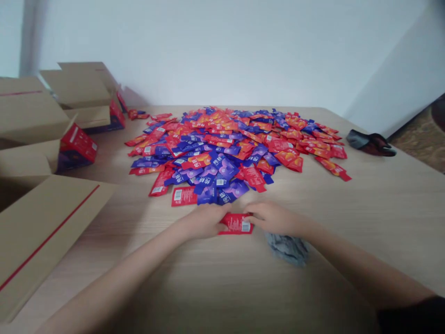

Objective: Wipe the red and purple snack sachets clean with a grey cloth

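Note:
A red packet [235, 224] with a white barcode label lies low over the table in front of me, between my two hands. My left hand [205, 221] pinches its left end, fingers closed. At the right end, my right hand [266, 217] has its fingers closed on the packet's edge near the barcode. Just beyond my hands spreads a large heap of red and purple packets [222, 167]. Another red packet [184, 196] lies barcode up at the near edge of that heap. A crumpled grey cloth [288, 248] rests below my right wrist.
Open cardboard boxes stand on the left, the nearest with its flap [59, 227] reaching over the table, another box [78, 147] behind it. A dark, glossy object [370, 143] lies by the table's right edge. A pale wall [225, 55] rises behind the table.

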`<state>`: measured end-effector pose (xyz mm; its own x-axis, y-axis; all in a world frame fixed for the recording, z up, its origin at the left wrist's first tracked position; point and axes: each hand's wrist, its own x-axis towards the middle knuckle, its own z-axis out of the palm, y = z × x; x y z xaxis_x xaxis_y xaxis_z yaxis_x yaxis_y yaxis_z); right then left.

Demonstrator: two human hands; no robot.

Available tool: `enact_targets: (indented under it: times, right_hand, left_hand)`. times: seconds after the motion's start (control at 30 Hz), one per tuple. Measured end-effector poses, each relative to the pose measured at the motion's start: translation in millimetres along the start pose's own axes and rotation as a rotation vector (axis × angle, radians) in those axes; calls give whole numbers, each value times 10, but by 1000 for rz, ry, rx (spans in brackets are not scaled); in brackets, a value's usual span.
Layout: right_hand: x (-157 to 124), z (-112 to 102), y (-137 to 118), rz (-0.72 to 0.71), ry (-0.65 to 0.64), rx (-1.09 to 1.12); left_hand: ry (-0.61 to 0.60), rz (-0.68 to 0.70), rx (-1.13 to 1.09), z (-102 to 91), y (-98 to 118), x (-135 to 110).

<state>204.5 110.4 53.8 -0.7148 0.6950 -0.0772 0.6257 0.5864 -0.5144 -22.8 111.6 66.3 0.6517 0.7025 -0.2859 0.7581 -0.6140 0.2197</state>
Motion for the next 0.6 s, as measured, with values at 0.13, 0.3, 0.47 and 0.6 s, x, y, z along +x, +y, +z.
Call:
enact_targets:
  times: [0.13, 0.3, 0.47, 0.6]
  right_hand:
    - [504, -429, 230, 42, 280, -197]
    - [1515, -1168, 804, 91, 668, -416]
    - [2384, -1451, 1386, 287, 537, -437]
    - [2654, -1430, 1741, 309, 446, -410]
  left_hand:
    - [300, -144, 222, -412, -312, 367]
    - [689, -263, 252, -1199, -929, 1300]
    - [669, -251, 230, -1416, -1535, 2229]
    - [600, -260, 217, -1182, -1784, 2678]
